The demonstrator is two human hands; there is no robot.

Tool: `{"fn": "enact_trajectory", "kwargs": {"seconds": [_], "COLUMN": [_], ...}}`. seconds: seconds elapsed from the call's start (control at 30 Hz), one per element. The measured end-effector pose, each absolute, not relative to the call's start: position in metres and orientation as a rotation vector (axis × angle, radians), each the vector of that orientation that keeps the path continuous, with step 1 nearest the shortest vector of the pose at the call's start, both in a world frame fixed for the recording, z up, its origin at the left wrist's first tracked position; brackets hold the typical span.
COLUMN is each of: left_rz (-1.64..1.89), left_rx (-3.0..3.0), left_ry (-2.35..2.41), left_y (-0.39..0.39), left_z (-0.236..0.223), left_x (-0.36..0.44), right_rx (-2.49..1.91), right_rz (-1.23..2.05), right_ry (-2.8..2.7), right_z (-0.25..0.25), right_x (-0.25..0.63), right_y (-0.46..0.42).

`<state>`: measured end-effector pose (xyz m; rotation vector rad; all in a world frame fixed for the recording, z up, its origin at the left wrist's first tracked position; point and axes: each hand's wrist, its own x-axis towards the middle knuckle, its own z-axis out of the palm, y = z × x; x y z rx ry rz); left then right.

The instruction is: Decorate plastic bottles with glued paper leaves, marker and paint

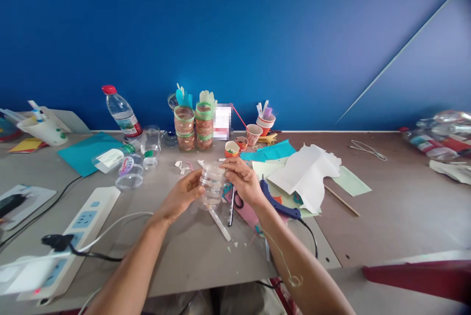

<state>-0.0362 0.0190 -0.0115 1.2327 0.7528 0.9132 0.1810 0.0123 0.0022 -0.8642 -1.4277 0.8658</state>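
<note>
Between my two hands is a clear, ribbed cut piece of plastic bottle [212,185], held upright above the table. My left hand [186,191] grips its left side, thumb toward me. The fingers of my right hand [245,180] close on its upper right rim. Below it lie a white marker [220,225] and a dark pen [231,207]. Partly hidden by my right forearm are scissors [239,200] and pink paper [250,214]. To the right of that hand rests a blue glue gun [277,200] with a black cord.
Decorated bottle cups [185,126] stand by the blue wall beside a capped water bottle [123,111]. Paper cups [253,134] stand right of them. Crumpled white paper [309,175] and a wooden stick [342,200] lie right. A power strip [83,231] with cords is at left.
</note>
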Motion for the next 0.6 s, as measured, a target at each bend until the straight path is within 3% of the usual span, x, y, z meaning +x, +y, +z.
{"fn": "enact_trajectory", "kwargs": {"seconds": [0.3, 0.47, 0.6], "left_rz": [1.075, 1.093, 1.099], "left_rx": [0.926, 0.885, 0.919], "left_ry": [0.850, 0.867, 0.867], "left_y": [0.0218, 0.0207, 0.0197], "left_z": [-0.0083, -0.0092, -0.0107], "left_x": [-0.0344, -0.0326, -0.0311], "right_rx": [-0.730, -0.764, -0.894], "right_rz": [1.300, 1.228, 0.928], "right_ry": [-1.183, -1.260, -1.501], "right_z": [-0.0044, -0.0033, -0.0015], "right_x": [0.1839, 0.1822, 0.1801], "right_y": [0.0167, 0.0134, 0.0078]}}
